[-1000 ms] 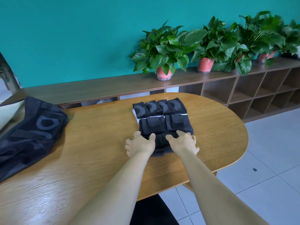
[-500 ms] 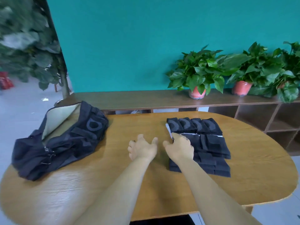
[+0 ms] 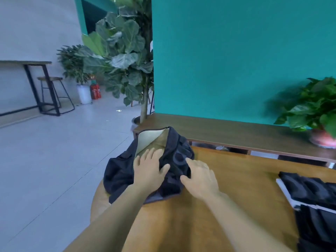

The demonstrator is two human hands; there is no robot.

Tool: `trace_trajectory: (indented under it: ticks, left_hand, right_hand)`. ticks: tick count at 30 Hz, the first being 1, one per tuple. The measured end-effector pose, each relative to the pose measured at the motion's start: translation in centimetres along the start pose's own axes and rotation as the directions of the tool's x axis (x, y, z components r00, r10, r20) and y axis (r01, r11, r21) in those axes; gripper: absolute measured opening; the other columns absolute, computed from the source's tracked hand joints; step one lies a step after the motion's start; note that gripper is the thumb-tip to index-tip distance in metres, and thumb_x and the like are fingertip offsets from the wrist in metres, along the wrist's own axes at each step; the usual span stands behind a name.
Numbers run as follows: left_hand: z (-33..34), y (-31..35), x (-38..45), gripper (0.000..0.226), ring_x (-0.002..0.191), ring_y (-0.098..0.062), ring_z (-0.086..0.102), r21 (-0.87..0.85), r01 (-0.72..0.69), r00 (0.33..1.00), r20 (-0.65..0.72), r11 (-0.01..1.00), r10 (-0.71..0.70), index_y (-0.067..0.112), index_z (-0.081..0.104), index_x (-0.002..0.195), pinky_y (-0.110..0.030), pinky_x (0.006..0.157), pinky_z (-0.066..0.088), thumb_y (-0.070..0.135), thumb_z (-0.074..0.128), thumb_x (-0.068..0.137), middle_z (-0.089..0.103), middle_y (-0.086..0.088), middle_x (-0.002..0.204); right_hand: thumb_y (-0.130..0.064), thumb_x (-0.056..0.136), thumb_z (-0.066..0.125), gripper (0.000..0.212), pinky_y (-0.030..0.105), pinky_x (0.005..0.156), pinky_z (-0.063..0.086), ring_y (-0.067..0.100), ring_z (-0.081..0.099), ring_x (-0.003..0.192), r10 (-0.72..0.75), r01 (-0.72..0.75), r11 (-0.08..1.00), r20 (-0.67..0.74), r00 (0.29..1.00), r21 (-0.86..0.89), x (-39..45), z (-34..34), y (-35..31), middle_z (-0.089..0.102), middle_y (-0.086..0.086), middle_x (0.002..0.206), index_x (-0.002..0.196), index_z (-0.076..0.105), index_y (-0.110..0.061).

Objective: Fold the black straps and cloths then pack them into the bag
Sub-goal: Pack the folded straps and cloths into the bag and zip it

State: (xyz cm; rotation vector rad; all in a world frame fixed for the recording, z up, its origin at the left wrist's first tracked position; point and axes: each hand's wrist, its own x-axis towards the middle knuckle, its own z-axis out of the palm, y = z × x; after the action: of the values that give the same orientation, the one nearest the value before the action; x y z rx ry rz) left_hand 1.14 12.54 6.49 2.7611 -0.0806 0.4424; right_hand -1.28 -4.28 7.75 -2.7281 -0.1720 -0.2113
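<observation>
Head view, both hands [image 3: 174,171] now on bag [image 3: 118,171]

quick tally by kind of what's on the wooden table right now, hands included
hands: 2, left hand and right hand, both on the bag
black bag: 1
stack of folded black cloths: 1, pieces too blurred to count
total: 4

Bare oval wooden desk [image 3: 236,180] lies between the crumpled black fabric bag [image 3: 120,171] at 11 o'clock and the folded black straps [image 3: 312,190] at 3 o'clock.
</observation>
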Motion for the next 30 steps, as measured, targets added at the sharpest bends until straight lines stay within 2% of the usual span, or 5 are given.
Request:
trace_trajectory:
  ticks: [8, 16, 22, 25, 30]
  left_hand:
    - [0.3, -9.5, 4.8, 0.052, 0.148, -0.029, -0.017, 0.25, 0.109, 0.965, 0.205, 0.962, -0.162, 0.025, 0.026, 0.149, -0.053, 0.118, 0.0, 0.017, 0.03, 0.098, -0.015, -0.013, 0.161]
    - [1.7, -9.2, 4.9, 0.051, 0.131, -0.034, 0.038, 0.12, 0.167, 0.97, 0.159, 0.979, -0.185, 0.003, 0.035, 0.137, -0.038, 0.103, 0.036, 0.004, 0.037, 0.086, 0.026, -0.015, 0.153]
    - [2.4, -5.9, 1.8, 0.072, 0.145, -0.025, 0.021, 0.054, 0.043, 0.988, 0.148, 0.998, -0.051, 0.008, 0.016, 0.153, -0.033, 0.111, 0.029, 0.004, 0.046, 0.088, 0.008, -0.005, 0.162]
    - [2.7, -3.4, -0.4, 0.074, 0.143, -0.022, 0.024, 0.017, -0.021, 0.993, 0.12, 1.0, 0.019, 0.011, 0.018, 0.153, -0.031, 0.107, 0.032, 0.005, 0.047, 0.086, 0.008, -0.001, 0.162]
    - [3.4, 1.1, -3.9, 0.067, 0.145, -0.021, 0.02, 0.012, -0.131, 0.987, 0.099, 0.991, 0.129, 0.011, 0.013, 0.155, -0.027, 0.112, 0.025, 0.01, 0.041, 0.094, 0.001, -0.001, 0.163]
  right_hand:
    - [-0.027, 0.095, 0.051, 0.078, 0.041, 0.119, 0.002, 0.023, -0.011, 0.148, -0.425, 0.46, 0.826, 0.175, 0.888, -0.326, 8.1, 5.0, -5.2, -0.011, 0.009, 0.161, 0.154, 0.001, -0.019]
    - [-0.017, 0.096, 0.045, 0.035, 0.043, 0.117, 0.014, 0.023, 0.028, 0.139, -0.467, 0.462, 0.748, 0.116, 0.877, -0.476, 9.5, 7.4, -4.0, 0.048, 0.003, 0.136, 0.131, 0.047, -0.017]
    - [-0.014, 0.09, 0.057, 0.038, 0.036, 0.115, 0.021, 0.015, 0.043, 0.132, -0.377, 0.344, 0.838, 0.007, 0.926, -0.424, 5.5, 5.6, 0.5, 0.055, -0.005, 0.132, 0.127, 0.055, -0.021]
    - [-0.016, 0.052, 0.09, 0.046, 0.035, 0.09, 0.051, 0.014, 0.068, 0.102, -0.359, 0.295, 0.881, -0.115, 0.926, -0.369, 3.0, 4.3, 3.0, 0.073, -0.004, 0.104, 0.096, 0.074, -0.022]
    - [-0.007, 0.043, 0.09, 0.047, 0.034, 0.078, 0.056, 0.017, 0.071, 0.093, -0.299, 0.224, 0.91, -0.178, 0.937, -0.349, -1.5, 2.1, 6.5, 0.074, -0.002, 0.096, 0.087, 0.075, -0.019]
